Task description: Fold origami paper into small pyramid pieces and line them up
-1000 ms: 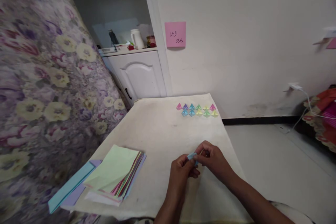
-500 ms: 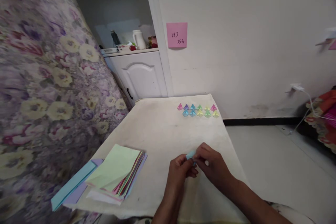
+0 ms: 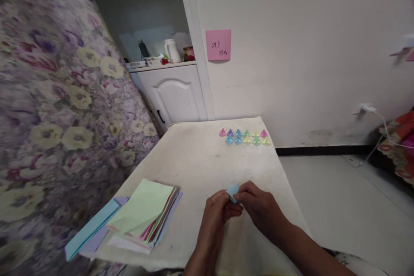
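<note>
A small folded piece of light blue paper point(image 3: 232, 191) is held between my two hands above the near part of the table. My left hand point(image 3: 223, 207) pinches its left side, with the other fingers curled underneath. On the right side, my right hand point(image 3: 257, 200) grips the paper's edge between thumb and fingers. The exact folds are too small to make out. Farther off, two rows of small folded paper shapes point(image 3: 246, 140) in pink, purple, blue, green and yellow sit near the table's far right corner.
A stack of coloured paper point(image 3: 145, 207), light green on top, lies at the left of the cloth-covered table point(image 3: 194, 159). Blue paper strips point(image 3: 93, 226) lie beside it at the table's left edge. A floral curtain point(image 3: 64, 108) hangs on the left, and a wall rises behind.
The blue paper has turned in my fingers and more of it shows now. My right hand has shifted slightly down. The stack and the rows of shapes stay as they were.
</note>
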Tool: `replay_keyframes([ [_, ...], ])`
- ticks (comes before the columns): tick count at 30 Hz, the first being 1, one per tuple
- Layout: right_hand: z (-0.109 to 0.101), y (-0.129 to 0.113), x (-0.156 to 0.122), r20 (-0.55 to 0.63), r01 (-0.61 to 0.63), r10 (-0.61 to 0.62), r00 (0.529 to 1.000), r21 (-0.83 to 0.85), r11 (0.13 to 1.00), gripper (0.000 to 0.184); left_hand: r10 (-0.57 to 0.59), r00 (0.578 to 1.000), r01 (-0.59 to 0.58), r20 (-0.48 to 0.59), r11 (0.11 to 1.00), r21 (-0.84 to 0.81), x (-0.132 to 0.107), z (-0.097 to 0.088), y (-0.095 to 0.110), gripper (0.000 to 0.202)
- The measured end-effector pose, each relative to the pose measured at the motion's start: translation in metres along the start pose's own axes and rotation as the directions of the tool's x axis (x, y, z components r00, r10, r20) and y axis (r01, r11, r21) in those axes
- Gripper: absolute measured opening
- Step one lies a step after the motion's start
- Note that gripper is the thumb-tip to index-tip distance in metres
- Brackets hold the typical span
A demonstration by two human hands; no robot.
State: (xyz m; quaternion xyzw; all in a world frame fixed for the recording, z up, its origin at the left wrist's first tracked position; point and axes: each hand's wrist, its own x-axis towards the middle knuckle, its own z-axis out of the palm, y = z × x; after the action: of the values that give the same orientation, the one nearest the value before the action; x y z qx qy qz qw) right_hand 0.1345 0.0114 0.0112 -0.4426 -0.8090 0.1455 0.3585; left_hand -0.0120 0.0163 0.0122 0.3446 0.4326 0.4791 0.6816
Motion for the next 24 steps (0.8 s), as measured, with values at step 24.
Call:
replay_keyframes([
  [24, 0.001, 0.014, 0.011, 0.049, -0.386, 0.456, 0.888, 0.616, 0.686, 0.013, -0.011, 0.999, 0.018, -0.041, 0.986, 0.166, 0.002, 0.002, -0.003, 0.025],
])
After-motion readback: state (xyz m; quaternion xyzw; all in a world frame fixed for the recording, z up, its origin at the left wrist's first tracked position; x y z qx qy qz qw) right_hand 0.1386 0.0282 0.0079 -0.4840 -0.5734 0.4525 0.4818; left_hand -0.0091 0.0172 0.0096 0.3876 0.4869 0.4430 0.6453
